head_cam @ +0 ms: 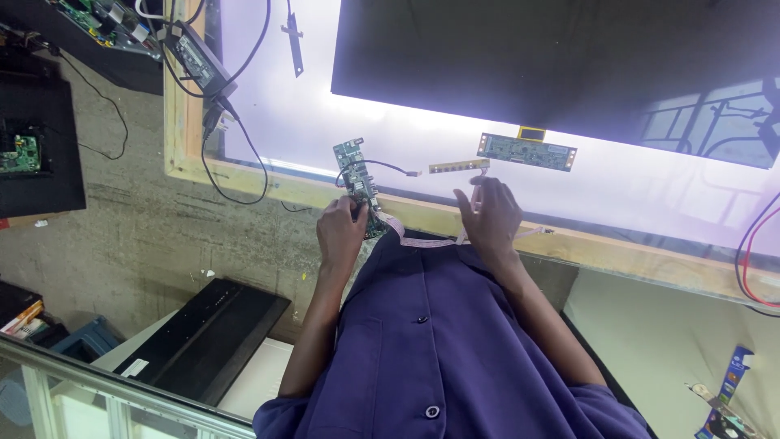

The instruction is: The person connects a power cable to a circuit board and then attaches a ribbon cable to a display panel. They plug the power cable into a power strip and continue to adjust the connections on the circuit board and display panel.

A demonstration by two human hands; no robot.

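My left hand (341, 232) grips the near end of a long green circuit board (357, 179) that rests on the wooden edge of a lit white table (284, 122). My right hand (490, 218) pinches a flat pale ribbon cable (422, 241) that runs from the board across to it. A thin wire with a small plug (394, 169) leaves the board toward a narrow strip board (459, 166). Farther back lies a wide green driver board (526, 151) joined to the edge of a large dark screen panel (552, 57).
A black power adapter (197, 57) with cables lies at the table's far left corner. A black bracket (294, 41) sits on the lit surface. Red and black wires (751, 244) hang at the right. A long black panel (203, 337) leans lower left; circuit boards (20, 154) lie on the floor.
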